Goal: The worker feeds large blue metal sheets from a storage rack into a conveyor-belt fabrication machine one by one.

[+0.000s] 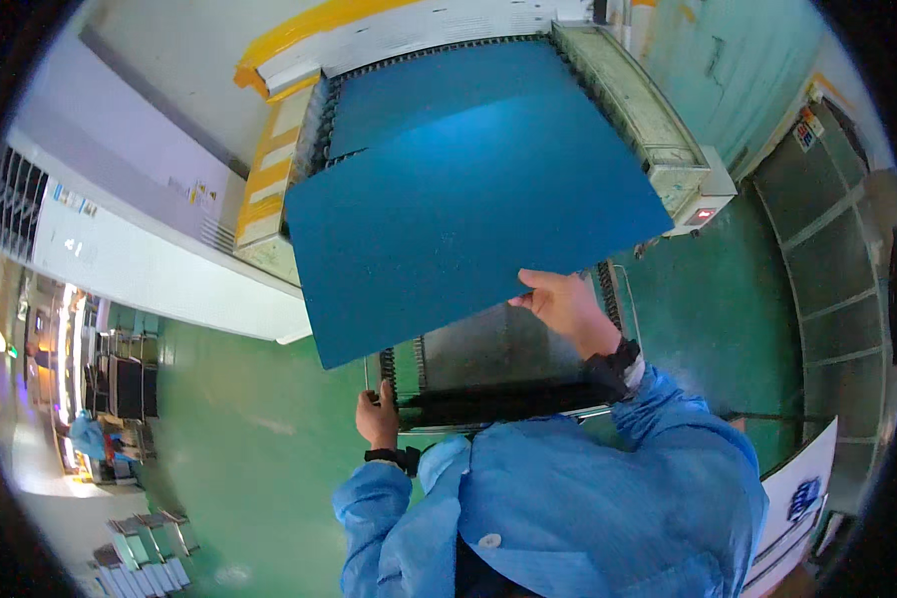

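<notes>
A large blue panel (468, 219) is tilted askew, its near edge raised toward me. My right hand (563, 304) pinches that near edge, thumb on top and fingers beneath. Its far part overlaps the conveyor, where a second blue panel (439, 85) seems to lie partly underneath. Below the raised edge stands a rack (416, 369) with black toothed side rails and a dark flat sheet or panel (488, 344) between them. My left hand (377, 417) is closed at the rack's left side, thumb up; its fingertips are partly hidden.
The conveyor has a pale right side rail (633, 110) and a yellow-striped left one (269, 169). A long white machine housing (159, 264) stands at left. At right are a grey mesh-like screen (827, 269) and white boards (802, 488). Another person (88, 436) is far left.
</notes>
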`<state>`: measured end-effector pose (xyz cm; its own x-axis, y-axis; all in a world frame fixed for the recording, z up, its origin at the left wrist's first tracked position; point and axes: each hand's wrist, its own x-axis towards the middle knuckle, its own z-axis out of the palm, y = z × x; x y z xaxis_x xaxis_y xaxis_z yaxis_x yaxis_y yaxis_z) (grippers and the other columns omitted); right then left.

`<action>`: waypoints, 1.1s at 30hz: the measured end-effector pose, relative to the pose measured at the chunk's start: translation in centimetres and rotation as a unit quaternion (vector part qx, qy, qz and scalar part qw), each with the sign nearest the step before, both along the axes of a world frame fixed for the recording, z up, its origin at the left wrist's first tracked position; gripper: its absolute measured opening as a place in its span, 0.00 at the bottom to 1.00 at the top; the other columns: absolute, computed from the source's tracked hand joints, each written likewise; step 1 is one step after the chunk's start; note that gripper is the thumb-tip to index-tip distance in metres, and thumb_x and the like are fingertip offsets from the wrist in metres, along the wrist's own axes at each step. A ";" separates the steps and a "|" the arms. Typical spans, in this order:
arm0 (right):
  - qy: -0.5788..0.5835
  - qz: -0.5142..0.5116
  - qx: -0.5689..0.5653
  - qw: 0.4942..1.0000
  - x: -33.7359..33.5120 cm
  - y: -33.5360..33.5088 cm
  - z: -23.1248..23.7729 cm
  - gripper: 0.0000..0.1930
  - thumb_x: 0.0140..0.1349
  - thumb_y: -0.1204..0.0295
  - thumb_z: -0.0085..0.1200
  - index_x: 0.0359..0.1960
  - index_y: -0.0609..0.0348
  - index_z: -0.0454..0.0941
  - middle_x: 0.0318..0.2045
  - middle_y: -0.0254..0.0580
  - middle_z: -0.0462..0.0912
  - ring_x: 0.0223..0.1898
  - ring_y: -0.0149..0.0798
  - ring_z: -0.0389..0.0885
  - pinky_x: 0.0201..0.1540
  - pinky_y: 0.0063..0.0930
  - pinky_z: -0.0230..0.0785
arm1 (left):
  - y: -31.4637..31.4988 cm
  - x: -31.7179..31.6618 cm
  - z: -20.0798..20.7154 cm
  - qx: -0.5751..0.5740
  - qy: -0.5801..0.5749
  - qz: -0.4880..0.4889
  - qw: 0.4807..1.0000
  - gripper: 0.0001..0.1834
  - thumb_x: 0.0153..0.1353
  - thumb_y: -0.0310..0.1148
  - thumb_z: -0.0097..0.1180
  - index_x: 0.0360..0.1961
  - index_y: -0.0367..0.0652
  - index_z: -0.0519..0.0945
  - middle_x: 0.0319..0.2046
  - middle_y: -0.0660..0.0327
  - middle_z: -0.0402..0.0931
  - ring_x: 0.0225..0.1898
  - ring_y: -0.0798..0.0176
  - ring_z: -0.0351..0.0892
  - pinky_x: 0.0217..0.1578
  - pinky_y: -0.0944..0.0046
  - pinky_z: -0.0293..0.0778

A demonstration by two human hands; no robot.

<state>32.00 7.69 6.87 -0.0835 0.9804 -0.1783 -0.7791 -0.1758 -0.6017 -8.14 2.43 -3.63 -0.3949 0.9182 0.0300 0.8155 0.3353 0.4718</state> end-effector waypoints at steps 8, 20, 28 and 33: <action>0.047 -0.005 -0.069 0.997 -3.0 2.1 -1.9 0.07 0.66 0.72 0.56 0.45 0.48 0.77 0.45 0.30 0.80 0.47 0.32 0.77 0.47 0.38 0.74 | 0.5 -0.4 -0.5 -0.040 -0.024 -0.001 0.999 0.31 0.61 0.60 0.56 0.37 0.36 0.81 0.32 0.49 0.82 0.34 0.44 0.81 0.36 0.49 0.74; 0.074 -0.065 -0.082 0.992 -4.3 6.4 -1.5 0.08 0.64 0.72 0.61 0.28 0.52 0.75 0.30 0.29 0.69 0.32 0.30 0.71 0.43 0.42 0.79 | 0.7 0.1 -0.5 -0.022 -0.019 0.001 1.000 0.30 0.61 0.60 0.56 0.33 0.37 0.79 0.28 0.50 0.81 0.30 0.46 0.79 0.33 0.49 0.72; 0.087 -0.069 -0.074 0.991 -4.7 8.1 -2.8 0.06 0.65 0.73 0.59 0.29 0.51 0.77 0.29 0.28 0.71 0.33 0.30 0.73 0.44 0.43 0.78 | 0.4 0.5 -0.3 -0.010 -0.012 -0.003 1.000 0.31 0.63 0.59 0.55 0.32 0.35 0.79 0.26 0.50 0.80 0.28 0.49 0.78 0.32 0.51 0.72; 0.099 -0.092 -0.089 0.987 -4.8 8.7 -1.7 0.10 0.63 0.72 0.61 0.26 0.59 0.74 0.29 0.33 0.66 0.30 0.33 0.70 0.41 0.43 0.83 | 0.5 0.5 0.2 -0.040 -0.034 -0.005 0.999 0.30 0.62 0.60 0.55 0.34 0.38 0.80 0.30 0.49 0.81 0.33 0.44 0.80 0.35 0.49 0.73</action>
